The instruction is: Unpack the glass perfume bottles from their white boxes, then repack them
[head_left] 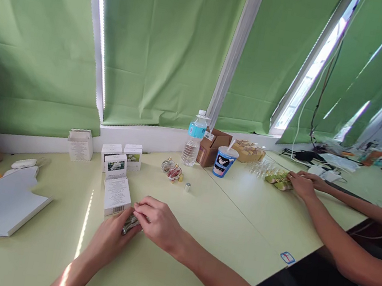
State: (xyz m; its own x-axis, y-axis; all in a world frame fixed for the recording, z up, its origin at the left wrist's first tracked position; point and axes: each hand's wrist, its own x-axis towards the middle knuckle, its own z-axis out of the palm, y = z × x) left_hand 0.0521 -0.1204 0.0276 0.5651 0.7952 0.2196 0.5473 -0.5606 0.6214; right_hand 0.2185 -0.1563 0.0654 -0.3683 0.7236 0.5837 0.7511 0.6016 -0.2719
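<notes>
My left hand (115, 233) is closed around a small shiny silver-grey object (130, 224), mostly hidden by the fingers. From the right, my right hand (158, 221) reaches over it with thumb and fingertips pinched at its top; what they grip is too small to tell. Just behind my left hand lies a white printed box (117, 195) with a barcode. Another white box (116, 166) with a flower picture stands behind it. Farther back are shiny ornaments (172, 170) in silver and red, and a small silver cap (187, 187).
A water bottle (193, 139), a blue cup (224, 162) with a straw and a brown carton (213, 148) stand at the back. White sheets (5, 201) lie left. At right, another person's hands (304, 182) touch green packets (280, 180).
</notes>
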